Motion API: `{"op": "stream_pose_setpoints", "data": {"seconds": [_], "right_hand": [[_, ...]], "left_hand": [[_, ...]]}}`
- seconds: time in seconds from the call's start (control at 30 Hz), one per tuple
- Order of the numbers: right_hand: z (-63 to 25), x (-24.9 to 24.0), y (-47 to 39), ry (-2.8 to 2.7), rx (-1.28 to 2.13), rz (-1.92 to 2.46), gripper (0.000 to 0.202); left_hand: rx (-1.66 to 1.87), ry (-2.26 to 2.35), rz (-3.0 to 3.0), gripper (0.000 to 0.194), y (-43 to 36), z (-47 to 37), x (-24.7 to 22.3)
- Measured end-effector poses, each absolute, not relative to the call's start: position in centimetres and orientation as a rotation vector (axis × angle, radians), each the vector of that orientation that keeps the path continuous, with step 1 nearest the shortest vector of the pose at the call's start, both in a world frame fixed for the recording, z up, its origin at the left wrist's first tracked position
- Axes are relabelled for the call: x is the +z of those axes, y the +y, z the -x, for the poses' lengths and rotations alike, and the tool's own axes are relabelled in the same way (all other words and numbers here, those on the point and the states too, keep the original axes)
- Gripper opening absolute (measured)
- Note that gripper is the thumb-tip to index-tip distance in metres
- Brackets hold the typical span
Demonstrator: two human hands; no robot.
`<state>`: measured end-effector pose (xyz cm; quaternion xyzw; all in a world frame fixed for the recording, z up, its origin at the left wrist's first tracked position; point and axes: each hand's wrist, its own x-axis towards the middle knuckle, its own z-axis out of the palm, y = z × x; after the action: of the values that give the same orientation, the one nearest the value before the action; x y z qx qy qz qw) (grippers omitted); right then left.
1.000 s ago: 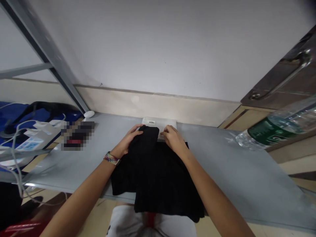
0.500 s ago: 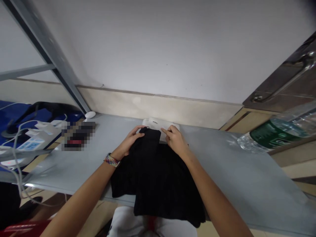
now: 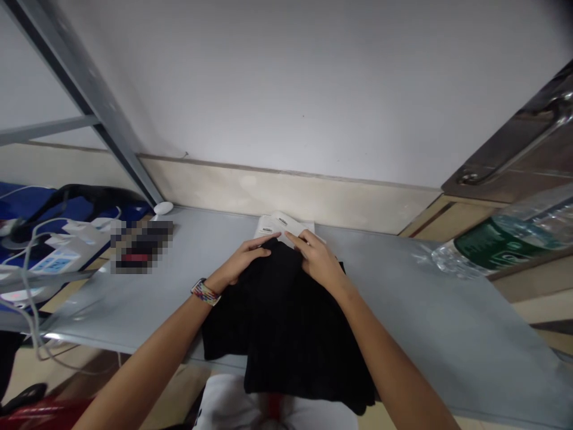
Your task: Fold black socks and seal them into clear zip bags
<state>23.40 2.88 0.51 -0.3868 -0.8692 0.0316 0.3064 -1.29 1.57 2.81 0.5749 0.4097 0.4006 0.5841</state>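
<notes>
At the far left a tangle of white cables and a white power strip (image 3: 54, 257) lie over a blue bag (image 3: 27, 206), beside the near left corner of the pale grey table (image 3: 425, 322). A slanted grey metal beam (image 3: 85, 95) runs down to the table's back edge, where a small white rounded object (image 3: 163, 207) sits. Next to it on the table lies a blurred-out dark item (image 3: 141, 251).

Towards the middle, the left hand (image 3: 244, 260), with a multicoloured woven band (image 3: 205, 292) on its wrist, rests palm down on the far end of a black ribbed fabric garment (image 3: 286, 334); its fingers are stretched out flat, not curled round anything, and their tips reach the fabric's far edge. The garment lies folded on the table in front of the person, its near part hanging over the table's front edge above a white-clothed lap (image 3: 233, 409). Just behind the garment, partly under its far edge, sits a flat white packet with a small printed label (image 3: 280, 226).

The right hand (image 3: 317, 263) also lies on the garment's far end, just beside the left, fingers loosely bent, the forefinger pointing at the packet and touching or nearly touching it; whether it pinches anything cannot be told.

At the far right a clear plastic bottle with a green label (image 3: 496, 242) lies on its side, below a dark door panel with a metal handle (image 3: 514, 149)
</notes>
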Motion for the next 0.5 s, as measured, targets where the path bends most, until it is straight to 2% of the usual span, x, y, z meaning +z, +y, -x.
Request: {"op": "stream_pose_setpoints", "data": {"seconds": [0.13, 0.27, 0.37, 0.5], "right_hand": [[-22.9, 0.4, 2.5, -2.282, 0.018, 1.052, 0.085], [-22.0, 0.2, 2.0, -2.211, 0.036, 1.085, 0.076], [-21.4, 0.4, 1.7, -2.115, 0.083, 1.102, 0.064], [-20.7, 0.8, 1.3, -1.966, 0.190, 1.099, 0.036]], "left_hand": [[0.980, 1.097, -1.276, 0.053, 1.7, 1.2, 2.7], [1.045, 1.152, -1.307, 0.050, 1.7, 1.1, 2.7], [1.054, 1.199, -1.384, 0.052, 1.8, 1.3, 2.9], [1.043, 1.268, -1.504, 0.051, 1.9, 1.7, 3.2]]}}
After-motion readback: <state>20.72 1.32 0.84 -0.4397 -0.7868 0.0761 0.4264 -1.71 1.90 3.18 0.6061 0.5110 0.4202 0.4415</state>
